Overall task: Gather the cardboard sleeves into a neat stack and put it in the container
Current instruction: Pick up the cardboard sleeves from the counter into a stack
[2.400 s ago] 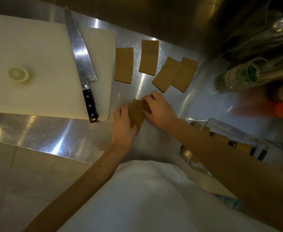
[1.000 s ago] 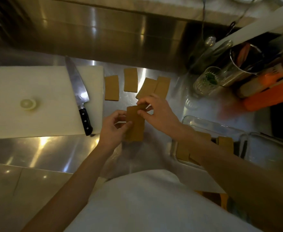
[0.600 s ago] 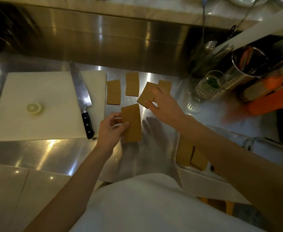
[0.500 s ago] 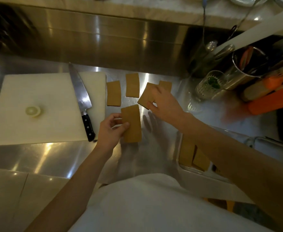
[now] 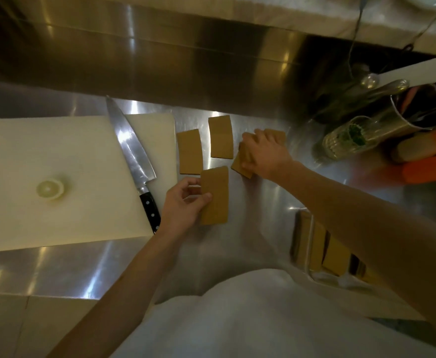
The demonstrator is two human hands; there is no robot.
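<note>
A small stack of cardboard sleeves [image 5: 215,195] is pinched in the left hand [image 5: 183,204] above the worktop [image 5: 268,208]. The right hand's [image 5: 264,153] grip is closed on an overlapping sleeve pair [image 5: 242,165] toward the back edge; two single sleeves [image 5: 189,151] lie flat beside the cutting board [image 5: 56,177]. Gathering appears partly done; lifting and aligning is called for next. The container [image 5: 322,249], already holding sleeves, sits at the front right. A knife [image 5: 134,156] lies near the left hand.

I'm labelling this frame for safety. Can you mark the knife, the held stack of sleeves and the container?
knife [image 5: 130,144], head view, middle of the blade.
stack of sleeves [image 5: 215,196], head view, top sleeve's face, held by the left hand [image 5: 183,206].
container [image 5: 305,244], head view, left wall.
</note>
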